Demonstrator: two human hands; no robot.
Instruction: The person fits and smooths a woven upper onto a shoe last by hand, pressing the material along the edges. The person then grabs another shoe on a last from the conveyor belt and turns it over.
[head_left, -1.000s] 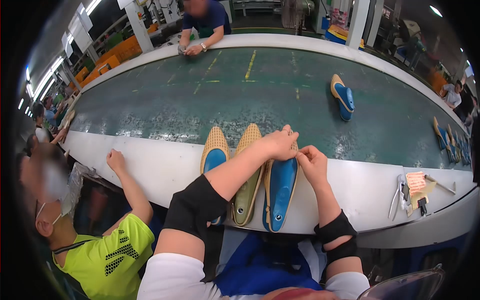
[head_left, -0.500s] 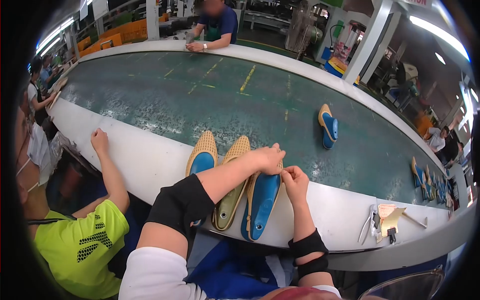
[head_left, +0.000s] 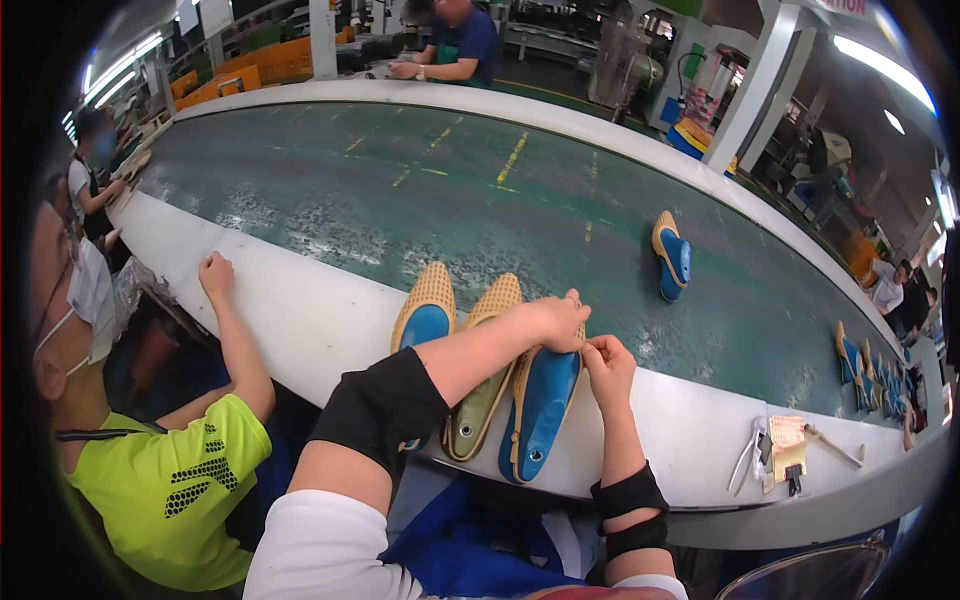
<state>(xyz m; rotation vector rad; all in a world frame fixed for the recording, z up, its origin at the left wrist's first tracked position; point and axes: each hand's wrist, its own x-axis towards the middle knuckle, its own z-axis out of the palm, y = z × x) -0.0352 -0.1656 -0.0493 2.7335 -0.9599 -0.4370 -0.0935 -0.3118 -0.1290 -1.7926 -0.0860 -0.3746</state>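
Biggest thing here is the green belt (head_left: 390, 210), with a white ledge (head_left: 300, 325) along this side that basically works as a bench. Three shoes lie side by side on it, toes out toward the belt and heels near the person, presumably so the toe ends are easy to reach: a blue-lined shoe (head_left: 427, 322), a green-lined shoe (head_left: 466, 420), then the nearer blue shoe (head_left: 545, 405) on the right, which both hands are at.

Left hand (head_left: 558, 322) is bent over that shoe's toe, probably to steady it; can't tell how tight the grip is. Right hand (head_left: 611, 372) has thumb and fingertips pinched together at the toe's right edge, and I can't see if anything's between them.

Pliers (head_left: 757, 437), a hammer-like tool (head_left: 838, 447) and a patterned swatch (head_left: 787, 432) sit off to the right, likely parked within reach but clear of the elbows.
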